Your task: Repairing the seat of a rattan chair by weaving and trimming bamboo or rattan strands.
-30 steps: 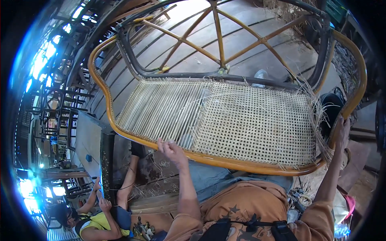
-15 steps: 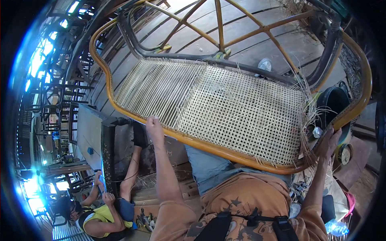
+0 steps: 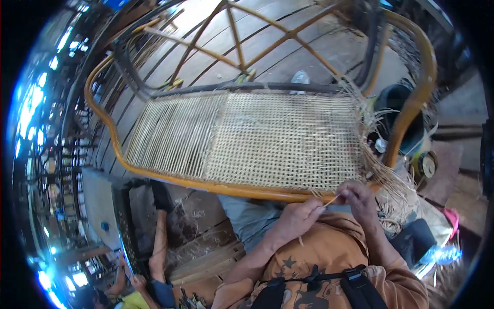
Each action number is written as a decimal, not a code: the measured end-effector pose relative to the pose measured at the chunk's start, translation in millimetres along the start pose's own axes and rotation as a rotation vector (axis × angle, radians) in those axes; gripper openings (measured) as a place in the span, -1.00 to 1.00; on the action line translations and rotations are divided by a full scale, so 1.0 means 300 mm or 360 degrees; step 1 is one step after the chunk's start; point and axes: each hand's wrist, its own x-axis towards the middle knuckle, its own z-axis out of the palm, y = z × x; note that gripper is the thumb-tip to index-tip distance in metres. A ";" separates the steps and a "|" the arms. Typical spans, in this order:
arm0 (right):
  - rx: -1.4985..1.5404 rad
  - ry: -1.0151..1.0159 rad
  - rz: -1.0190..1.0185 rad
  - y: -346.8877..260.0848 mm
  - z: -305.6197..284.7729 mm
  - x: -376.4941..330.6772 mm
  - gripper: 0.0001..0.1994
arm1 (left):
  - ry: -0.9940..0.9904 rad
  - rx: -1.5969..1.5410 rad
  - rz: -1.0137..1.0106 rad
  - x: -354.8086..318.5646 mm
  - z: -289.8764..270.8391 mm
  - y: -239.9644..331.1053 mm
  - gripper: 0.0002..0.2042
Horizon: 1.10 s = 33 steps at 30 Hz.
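Across my lap lies a curved rattan frame [image 3: 247,190] with a cane webbing panel [image 3: 288,139]. The panel's right part is closely woven, while its left part shows mostly parallel strands with dark gaps. At the frame's near right edge, my left hand [image 3: 303,213] and my right hand [image 3: 358,201] are close together. Both have their fingers pinched on a thin pale cane strand [image 3: 331,201], which runs between them. Loose cane ends [image 3: 368,121] hang in a bunch along the panel's right side.
A dark bucket [image 3: 399,116] and a round tin [image 3: 425,166] stand to the right. A plastic bottle [image 3: 442,255] lies at lower right. At lower left, another person's hand [image 3: 138,282] is by a dark-edged panel [image 3: 105,206]. Crossed rattan poles [image 3: 290,34] rise at the far side.
My hands have left the frame's rim on either side and come together at its near right edge, with a strand between them. The frame appears shifted left and tilted differently in view.
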 end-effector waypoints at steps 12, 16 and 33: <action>-0.0615 0.1925 -0.0880 -0.237 -0.758 -0.205 -0.73 | 0.0223 0.0644 -0.0418 -0.136 -0.133 -0.158 -0.86; -0.1036 0.1329 -0.0633 0.102 -1.121 -0.285 -0.76 | -0.0168 0.0178 -0.0621 -0.036 -0.019 -0.068 -0.87; -0.1563 0.0797 0.1472 0.470 -0.246 -0.771 -0.80 | -0.0737 0.0423 -0.0339 0.154 0.211 -0.088 -0.84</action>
